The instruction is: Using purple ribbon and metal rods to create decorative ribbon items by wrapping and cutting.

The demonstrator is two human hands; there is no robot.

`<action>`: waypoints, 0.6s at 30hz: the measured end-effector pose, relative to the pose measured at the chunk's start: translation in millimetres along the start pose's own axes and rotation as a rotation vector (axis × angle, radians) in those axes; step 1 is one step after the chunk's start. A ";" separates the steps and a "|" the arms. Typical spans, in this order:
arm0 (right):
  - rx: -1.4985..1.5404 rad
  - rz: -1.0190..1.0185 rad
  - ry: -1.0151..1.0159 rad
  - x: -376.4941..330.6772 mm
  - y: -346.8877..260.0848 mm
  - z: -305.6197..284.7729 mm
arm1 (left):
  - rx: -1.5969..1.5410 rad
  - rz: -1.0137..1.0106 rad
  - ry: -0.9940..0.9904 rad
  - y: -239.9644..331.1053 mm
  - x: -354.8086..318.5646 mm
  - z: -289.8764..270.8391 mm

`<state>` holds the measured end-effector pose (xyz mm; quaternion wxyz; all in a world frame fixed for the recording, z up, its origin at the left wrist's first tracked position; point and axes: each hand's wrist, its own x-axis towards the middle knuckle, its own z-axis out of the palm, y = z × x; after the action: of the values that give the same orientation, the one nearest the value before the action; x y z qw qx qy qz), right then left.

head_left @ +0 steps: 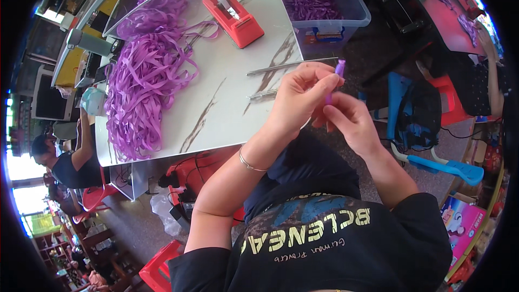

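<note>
The left hand [303, 94] and right hand [348, 121] together pinched a short purple ribbon piece [336, 75], held raised for close fingertip work; loose ribbon heap [143, 81] lay on the desk [227, 86].

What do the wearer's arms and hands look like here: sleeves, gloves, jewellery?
Both hands are bare, no gloves. The left hand has a thin silver bangle at the wrist. The right hand shows no jewellery. Both forearms are bare, with dark short sleeves ending near the elbows.
</note>
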<state>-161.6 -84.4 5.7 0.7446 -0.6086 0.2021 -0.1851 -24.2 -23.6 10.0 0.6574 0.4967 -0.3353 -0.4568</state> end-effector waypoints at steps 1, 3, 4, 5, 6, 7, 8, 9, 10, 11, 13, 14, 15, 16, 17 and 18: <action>-0.016 0.055 -0.057 -3.9 4.0 -1.9 | -0.078 0.006 -0.023 1.2 0.6 0.2; -0.035 0.134 -0.023 -15.0 11.8 -1.7 | -0.156 0.011 -0.045 2.9 0.4 1.1; -0.117 0.134 -0.008 -21.8 21.4 -7.5 | -0.325 0.003 -0.063 3.2 1.8 4.3; -0.197 0.135 0.000 -27.9 32.2 -12.7 | -0.491 -0.006 -0.076 4.2 2.0 6.2; -0.159 0.193 0.035 -33.9 42.1 -17.5 | -0.526 -0.009 -0.064 7.2 1.4 8.1; -0.160 0.194 0.040 -39.9 51.4 -23.7 | -0.529 -0.012 -0.068 7.2 1.5 7.6; -0.246 0.208 0.058 -45.5 60.3 -29.8 | -0.565 0.009 -0.092 8.1 1.2 5.6; -0.331 0.221 0.075 -51.1 68.8 -35.7 | -0.602 0.030 -0.116 8.7 1.0 4.7; -0.409 0.234 0.112 -56.7 76.8 -41.1 | -0.577 0.049 -0.088 9.0 1.4 5.4; -0.408 0.234 0.117 -60.6 84.4 -48.4 | -0.577 0.047 -0.093 9.8 1.3 3.6; -0.599 0.230 0.123 -67.3 94.2 -61.2 | -0.570 0.086 -0.137 12.2 0.1 -3.5; -0.598 0.230 0.126 -68.7 94.8 -64.7 | -0.545 0.079 -0.104 14.2 -1.7 -3.7; -0.645 0.195 0.163 -68.5 94.8 -67.6 | -0.544 0.078 -0.106 14.6 -3.8 -5.5; -0.691 0.162 0.201 -68.4 94.8 -70.9 | -0.527 0.055 -0.104 14.4 -5.8 -7.7; -0.689 0.163 0.205 -68.0 95.0 -74.4 | -0.510 0.033 -0.101 14.6 -8.2 -9.8; -0.749 0.092 0.227 -66.9 95.7 -78.1 | -0.491 0.019 -0.074 15.5 -11.8 -11.9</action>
<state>-256.7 -96.2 -97.0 0.4515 -0.8041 0.3638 -0.1312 -13.6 -7.1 21.7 0.7500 0.3020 -0.2428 -0.5361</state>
